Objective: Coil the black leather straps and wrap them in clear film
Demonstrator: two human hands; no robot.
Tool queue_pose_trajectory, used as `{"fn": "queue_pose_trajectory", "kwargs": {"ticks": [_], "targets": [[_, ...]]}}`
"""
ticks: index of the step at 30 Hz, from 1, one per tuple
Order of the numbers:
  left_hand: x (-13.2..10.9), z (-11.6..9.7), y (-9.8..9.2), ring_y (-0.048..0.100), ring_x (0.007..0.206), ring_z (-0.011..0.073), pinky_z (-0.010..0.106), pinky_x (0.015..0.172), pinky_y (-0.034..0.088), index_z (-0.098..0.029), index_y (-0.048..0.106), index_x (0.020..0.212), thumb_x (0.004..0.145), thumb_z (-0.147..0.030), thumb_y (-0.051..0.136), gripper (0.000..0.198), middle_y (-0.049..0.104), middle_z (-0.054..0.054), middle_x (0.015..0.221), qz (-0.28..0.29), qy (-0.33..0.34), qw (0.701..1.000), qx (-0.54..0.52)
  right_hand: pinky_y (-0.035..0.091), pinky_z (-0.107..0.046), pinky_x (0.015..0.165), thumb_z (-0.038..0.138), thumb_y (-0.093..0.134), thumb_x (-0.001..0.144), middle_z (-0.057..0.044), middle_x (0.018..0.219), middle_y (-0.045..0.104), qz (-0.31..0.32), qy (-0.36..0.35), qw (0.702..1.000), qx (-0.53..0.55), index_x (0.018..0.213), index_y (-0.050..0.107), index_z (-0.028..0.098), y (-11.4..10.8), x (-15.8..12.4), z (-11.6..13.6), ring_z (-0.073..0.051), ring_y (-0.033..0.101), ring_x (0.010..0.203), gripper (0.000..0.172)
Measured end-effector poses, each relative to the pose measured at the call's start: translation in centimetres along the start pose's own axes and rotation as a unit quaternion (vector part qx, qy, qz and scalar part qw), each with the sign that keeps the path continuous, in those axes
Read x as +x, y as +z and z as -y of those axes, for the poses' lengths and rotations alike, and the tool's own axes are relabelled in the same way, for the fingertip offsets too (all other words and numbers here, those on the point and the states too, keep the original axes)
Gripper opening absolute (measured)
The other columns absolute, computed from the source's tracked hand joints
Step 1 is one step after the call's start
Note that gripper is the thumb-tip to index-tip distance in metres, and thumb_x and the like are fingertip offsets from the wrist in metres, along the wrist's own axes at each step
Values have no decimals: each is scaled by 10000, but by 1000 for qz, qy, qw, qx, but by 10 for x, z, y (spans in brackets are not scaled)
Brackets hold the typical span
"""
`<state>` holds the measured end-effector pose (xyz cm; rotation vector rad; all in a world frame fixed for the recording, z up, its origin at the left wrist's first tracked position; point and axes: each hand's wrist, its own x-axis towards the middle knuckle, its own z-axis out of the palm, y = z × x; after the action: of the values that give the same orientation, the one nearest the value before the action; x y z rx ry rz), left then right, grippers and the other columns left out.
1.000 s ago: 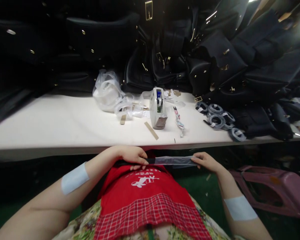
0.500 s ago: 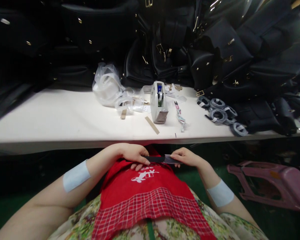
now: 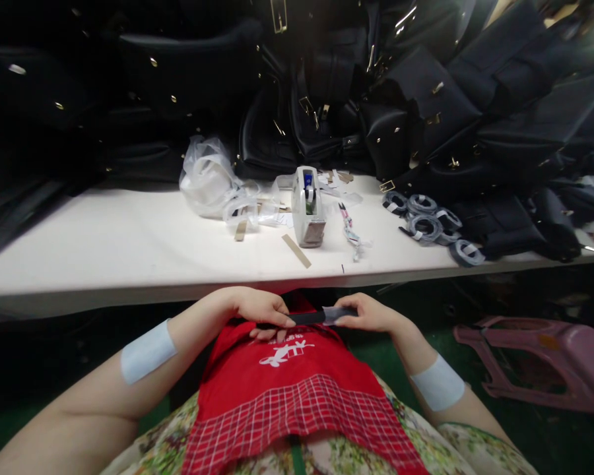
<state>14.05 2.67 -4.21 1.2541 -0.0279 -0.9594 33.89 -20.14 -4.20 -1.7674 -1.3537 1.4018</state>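
Note:
A black strap (image 3: 307,318) stretches level between my hands, in front of the red apron and below the table edge. Its right part is covered by a greyish translucent plastic sleeve (image 3: 330,315). My left hand (image 3: 264,311) is closed on the bare black end, thumb on top and fingers underneath. My right hand (image 3: 369,313) pinches the sleeved end between thumb and fingers. On the table beyond stands a tape dispenser (image 3: 307,210). Thread snips (image 3: 346,221) with a wrapped handle lie to its right, and a brown card strip (image 3: 296,251) lies before it.
Several coiled, plastic-wrapped straps (image 3: 424,227) lie at the table's right. A crumpled clear plastic bag (image 3: 206,178) sits left of the dispenser. Black bags (image 3: 327,79) with gold buckles are heaped along the back. A pink stool (image 3: 539,359) is on the floor at right.
The view has shifted slightly, so the table items appear a little further left. My right hand has closed more fully around the sleeved end; both hands keep hold of the strap.

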Motion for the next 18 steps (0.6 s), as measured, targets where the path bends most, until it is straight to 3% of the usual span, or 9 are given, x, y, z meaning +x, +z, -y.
{"fn": "queue_pose_trajectory", "kwargs": {"ticks": [2, 4, 5, 7, 9, 11, 14, 16, 18], "targets": [[-3, -4, 2, 346, 299, 86, 227, 394, 376, -150, 684, 673, 866, -524, 592, 430, 449, -35, 352, 3, 29, 996, -80, 438, -261, 647, 468, 718, 767, -21, 773, 668, -16, -22, 999, -39, 871, 692, 152, 2, 0, 5, -168, 576, 703, 334], [3, -17, 7, 284, 295, 58, 233, 470, 443, -139, 685, 730, 878, -464, 605, 367, 392, -77, 351, -64, 126, 969, -203, 422, -259, 629, 465, 639, 839, -11, 731, 642, -38, -29, 998, -44, 816, 667, 160, 10, 7, 13, -156, 545, 670, 307], [10, -26, 10, 320, 317, 53, 237, 534, 477, -133, 689, 792, 879, -437, 613, 324, 425, -78, 386, -114, 190, 940, -258, 413, -255, 611, 464, 567, 891, -3, 683, 617, -45, -34, 998, -30, 774, 648, 161, 17, 13, 18, -144, 522, 634, 335], [29, -44, 17, 527, 478, 83, 261, 695, 515, -127, 682, 963, 874, -397, 629, 289, 594, -25, 560, -211, 307, 876, -306, 399, -241, 574, 462, 464, 949, 10, 598, 560, -33, -46, 998, 39, 733, 625, 155, 30, 27, 28, -120, 480, 568, 408], [48, -57, 20, 661, 816, 165, 325, 880, 495, -136, 639, 1118, 902, -377, 586, 328, 715, 71, 868, -299, 367, 853, -221, 351, -214, 488, 476, 474, 939, 32, 534, 510, -1, -43, 987, 157, 763, 636, 138, 38, 40, 37, -88, 415, 473, 413], [59, -62, 21, 628, 1034, 213, 366, 984, 441, -153, 612, 1179, 948, -348, 497, 323, 708, 110, 1053, -392, 362, 845, -38, 280, -193, 409, 486, 565, 876, 36, 521, 525, 32, -33, 961, 274, 825, 664, 111, 38, 46, 43, -63, 372, 405, 392], [56, -56, 18, 613, 1041, 232, 376, 962, 446, -152, 608, 1167, 974, -281, 368, 334, 692, 122, 1069, -468, 288, 805, 223, 245, -185, 360, 501, 629, 812, 8, 504, 572, 66, -52, 923, 376, 800, 684, 75, 24, 38, 43, -53, 377, 356, 430], [50, -50, 18, 617, 980, 249, 395, 913, 462, -134, 607, 1122, 958, -251, 331, 342, 682, 139, 1039, -467, 253, 775, 343, 288, -191, 370, 513, 617, 810, 15, 438, 542, 59, -81, 910, 402, 736, 678, 76, 12, 25, 38, -56, 373, 332, 447], [45, -46, 21, 608, 900, 262, 410, 857, 464, -126, 614, 1028, 941, -266, 338, 322, 672, 146, 965, -454, 229, 743, 435, 359, -210, 411, 524, 614, 796, 58, 346, 444, 5, -97, 910, 402, 655, 643, 106, 0, 14, 30, -56, 338, 297, 442]]}}
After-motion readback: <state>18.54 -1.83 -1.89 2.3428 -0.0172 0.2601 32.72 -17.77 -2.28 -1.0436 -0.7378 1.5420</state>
